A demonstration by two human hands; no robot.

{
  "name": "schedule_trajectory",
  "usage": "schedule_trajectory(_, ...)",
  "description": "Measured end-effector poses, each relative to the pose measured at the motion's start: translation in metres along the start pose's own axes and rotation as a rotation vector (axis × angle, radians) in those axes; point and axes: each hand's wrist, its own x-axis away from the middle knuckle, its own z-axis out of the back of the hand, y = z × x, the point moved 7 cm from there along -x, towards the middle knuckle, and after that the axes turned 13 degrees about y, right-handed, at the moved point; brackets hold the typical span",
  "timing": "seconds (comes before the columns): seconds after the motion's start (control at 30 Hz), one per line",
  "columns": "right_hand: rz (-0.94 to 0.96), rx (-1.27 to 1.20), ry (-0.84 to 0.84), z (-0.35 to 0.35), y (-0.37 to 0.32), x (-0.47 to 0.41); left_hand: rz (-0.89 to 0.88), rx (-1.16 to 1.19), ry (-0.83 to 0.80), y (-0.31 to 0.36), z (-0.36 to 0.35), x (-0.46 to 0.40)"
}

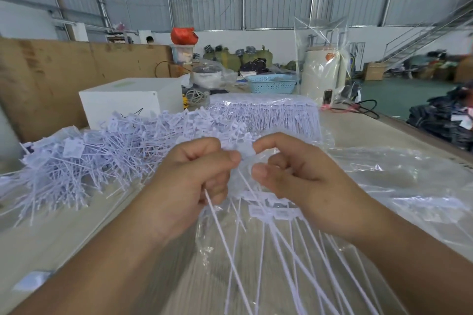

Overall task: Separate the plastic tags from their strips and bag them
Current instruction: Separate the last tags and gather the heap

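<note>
At the near edge of the table (76, 238), loose white tags (266, 210) with long tails lie on a clear plastic bag (384, 186). Just above them the left hand (189, 181) grips a thin strip (220, 222) in curled fingers, while the right hand (294, 174) pinches one tag head (247, 153) between thumb and forefinger. Toward the left edge sprawls a heap of tags (89, 158); farther back sits a bagged bundle of tags (263, 112), beside a white box (128, 102).
</note>
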Motion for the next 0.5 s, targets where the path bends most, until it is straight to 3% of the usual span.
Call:
schedule_trajectory(0.17,-0.01,0.072,-0.112,0.004,-0.002,0.003,0.124,-0.005,-0.213,-0.008,-0.008,0.006)
schedule_trajectory(0.27,0.018,0.232,-0.22,-0.01,-0.001,0.009,0.143,-0.086,-0.243,-0.017,-0.013,0.011)
schedule_trajectory(0.5,0.01,0.562,-0.055,-0.015,0.001,0.003,0.028,-0.265,0.009,-0.018,-0.008,0.0)
